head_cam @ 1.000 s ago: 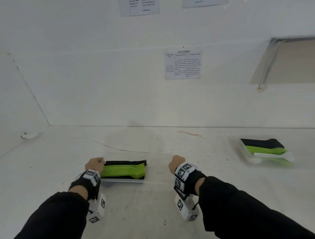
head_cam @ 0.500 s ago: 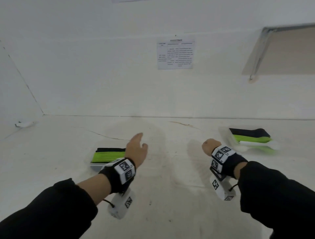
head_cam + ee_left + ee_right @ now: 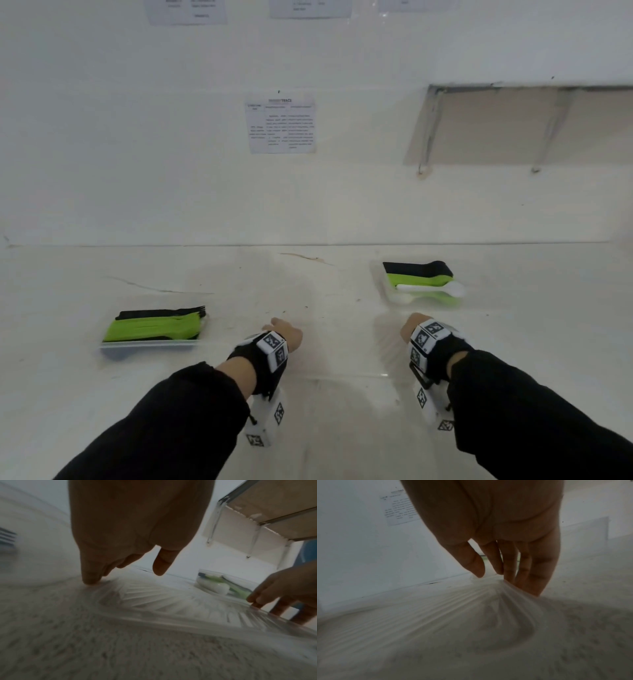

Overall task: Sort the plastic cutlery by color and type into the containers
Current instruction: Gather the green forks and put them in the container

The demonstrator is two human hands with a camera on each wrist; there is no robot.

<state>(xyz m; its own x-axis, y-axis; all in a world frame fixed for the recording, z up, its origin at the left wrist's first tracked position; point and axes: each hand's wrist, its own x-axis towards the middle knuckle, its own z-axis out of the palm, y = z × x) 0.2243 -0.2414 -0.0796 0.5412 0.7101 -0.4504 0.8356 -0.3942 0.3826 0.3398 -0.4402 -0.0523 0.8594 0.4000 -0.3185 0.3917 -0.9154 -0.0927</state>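
Note:
A clear ribbed tray (image 3: 342, 375) holding no cutlery lies on the white table between my hands, faint in the head view. My left hand (image 3: 284, 330) is at its left end, with straight fingers (image 3: 89, 580) touching the tray (image 3: 154, 601) and the thumb free. At the right corner of the tray (image 3: 436, 615), my right hand (image 3: 411, 325) holds the rim, fingers (image 3: 530, 582) outside it and thumb inside. A clear tray (image 3: 147, 344) at the left holds green forks (image 3: 150, 330) and black forks (image 3: 164, 313). Another clear tray (image 3: 388, 291) at the back right holds black spoons (image 3: 418, 268), green spoons (image 3: 418, 279) and a white spoon (image 3: 431, 287).
A white wall with a printed sheet (image 3: 279, 125) closes the back of the table. A shelf on metal brackets (image 3: 513, 130) hangs on the wall at the upper right, above the spoon tray (image 3: 223, 584).
My left hand has left the fork tray and moved right and down to the clear tray's left end. My right hand has come down onto its right corner.

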